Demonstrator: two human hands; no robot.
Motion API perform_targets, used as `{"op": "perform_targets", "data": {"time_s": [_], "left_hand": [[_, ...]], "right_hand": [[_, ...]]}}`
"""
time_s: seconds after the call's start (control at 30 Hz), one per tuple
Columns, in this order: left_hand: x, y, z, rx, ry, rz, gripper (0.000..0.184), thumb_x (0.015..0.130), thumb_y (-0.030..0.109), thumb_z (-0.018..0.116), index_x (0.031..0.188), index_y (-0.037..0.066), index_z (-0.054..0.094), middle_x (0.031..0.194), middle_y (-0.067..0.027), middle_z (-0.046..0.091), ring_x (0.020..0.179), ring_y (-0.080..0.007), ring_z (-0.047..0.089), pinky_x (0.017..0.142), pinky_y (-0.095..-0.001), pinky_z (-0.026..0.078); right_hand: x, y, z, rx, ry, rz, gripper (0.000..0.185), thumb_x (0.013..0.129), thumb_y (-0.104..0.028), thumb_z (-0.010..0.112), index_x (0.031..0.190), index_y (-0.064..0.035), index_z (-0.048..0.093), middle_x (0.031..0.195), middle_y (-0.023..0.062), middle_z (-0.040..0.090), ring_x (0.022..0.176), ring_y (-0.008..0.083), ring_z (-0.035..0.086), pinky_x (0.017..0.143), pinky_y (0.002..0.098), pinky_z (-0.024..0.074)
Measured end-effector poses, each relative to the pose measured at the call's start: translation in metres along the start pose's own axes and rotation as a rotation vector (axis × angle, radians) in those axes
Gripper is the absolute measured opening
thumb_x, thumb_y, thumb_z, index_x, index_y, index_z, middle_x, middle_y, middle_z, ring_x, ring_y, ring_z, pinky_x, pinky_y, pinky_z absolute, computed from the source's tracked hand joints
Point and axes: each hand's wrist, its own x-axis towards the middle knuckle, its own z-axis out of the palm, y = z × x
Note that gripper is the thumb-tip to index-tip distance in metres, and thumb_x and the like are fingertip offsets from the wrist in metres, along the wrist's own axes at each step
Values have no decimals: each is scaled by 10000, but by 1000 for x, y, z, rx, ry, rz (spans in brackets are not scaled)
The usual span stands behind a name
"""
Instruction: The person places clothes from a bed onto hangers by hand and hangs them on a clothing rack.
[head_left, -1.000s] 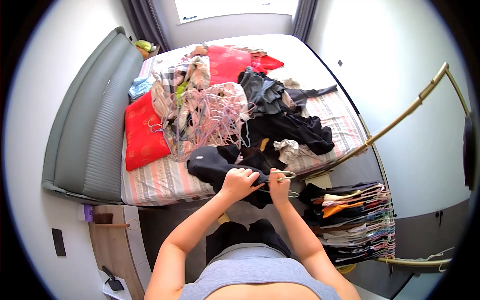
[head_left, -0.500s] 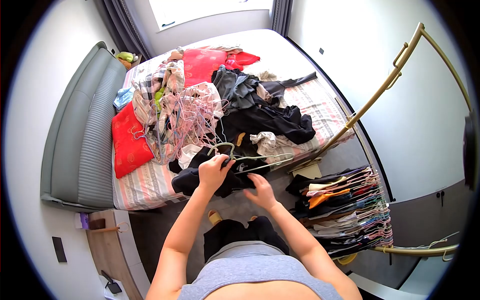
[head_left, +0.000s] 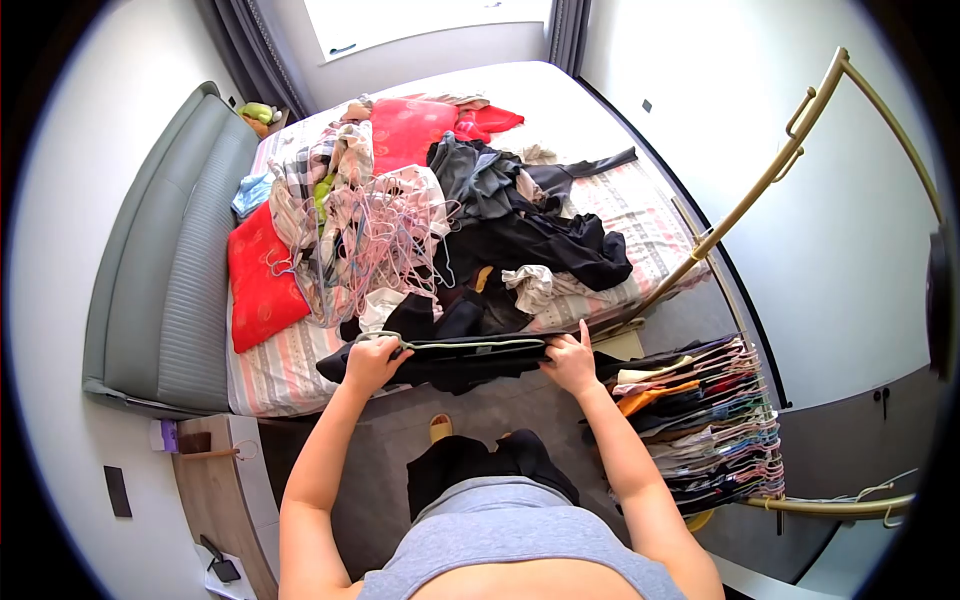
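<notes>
A light green clothes hanger (head_left: 470, 345) lies lengthwise along a black garment (head_left: 460, 370), which hangs stretched between my hands at the bed's near edge. My left hand (head_left: 372, 363) is closed around the hanger near its hook end. At the other end, my right hand (head_left: 571, 362) grips the black garment by the hanger's tip, with one finger pointing up. How far the hanger sits inside the cloth is hard to make out. Beyond my hands, a tangle of pink and white hangers (head_left: 385, 235) rests on the piled clothes.
The bed (head_left: 660, 220) carries heaped dark clothes (head_left: 540, 240) and red pillows (head_left: 265, 290). To my right, a gold clothes rack (head_left: 750, 205) stands close, with a dense row of hung clothes (head_left: 690, 420) low beside it. A cabinet (head_left: 215, 480) is at my left.
My left hand has moved left and down with the hanger. My right hand, open before, has moved right and now grips the black garment, which is spread wider.
</notes>
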Motion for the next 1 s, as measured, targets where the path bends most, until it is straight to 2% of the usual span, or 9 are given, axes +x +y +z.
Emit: {"op": "perform_targets", "data": {"time_s": [0.23,0.33,0.43,0.47,0.6,0.67,0.83,0.87,1.0], "left_hand": [[4,29,49,-30,75,-30,257,705,257,702,748,75,527,637,-83,550,558,-273,562,469,-346,433],[11,41,57,-110,109,-116,259,699,232,709,760,63,523,649,-97,554,566,-283,563,480,-352,432],[17,47,67,-255,102,-90,199,731,190,676,775,64,529,655,-107,562,576,-290,567,497,-360,436],[20,47,70,-266,102,-40,175,734,175,659,780,65,531,655,-110,564,580,-293,568,502,-364,438],[38,44,87,-220,44,36,121,719,140,603,787,71,531,647,-108,569,600,-298,576,525,-388,447],[49,47,94,-219,4,136,103,708,106,595,777,59,535,622,-119,558,582,-305,568,516,-391,435],[77,72,128,-163,40,150,225,754,281,616,687,78,544,583,-98,549,565,-281,564,546,-386,416],[80,86,136,-187,25,154,247,757,300,615,664,82,543,572,-94,545,563,-280,563,551,-385,415],[95,143,150,-299,-18,333,292,749,320,604,594,86,523,545,-82,533,553,-275,549,589,-383,411]], "right_hand": [[25,-55,-26,284,75,-192,207,620,-225,697,663,-53,591,1245,125,492,1187,279,414,993,456,277],[27,-57,-26,339,-2,-171,231,649,-241,714,725,-69,580,905,73,634,924,193,578,966,425,313],[22,-55,-56,485,-158,-6,211,666,-214,721,730,-73,577,693,15,617,697,197,582,855,350,396],[14,-48,-56,569,-105,78,302,698,-286,712,861,-91,549,618,2,599,631,203,566,768,315,408],[-28,-2,-61,529,-23,316,196,734,-277,676,822,-107,636,570,20,576,612,189,541,681,308,383],[-50,8,-65,407,103,187,139,748,-216,661,726,-79,656,519,7,537,591,162,523,711,311,390],[-82,3,-91,402,122,354,165,751,-221,649,655,-87,631,548,1,559,667,171,521,749,338,381],[-83,-4,-100,236,150,236,227,758,-265,656,654,-67,617,538,29,552,585,160,502,647,325,399],[-96,-20,-101,601,132,576,326,789,-324,653,693,-15,618,539,44,542,459,155,491,450,282,362]]}}
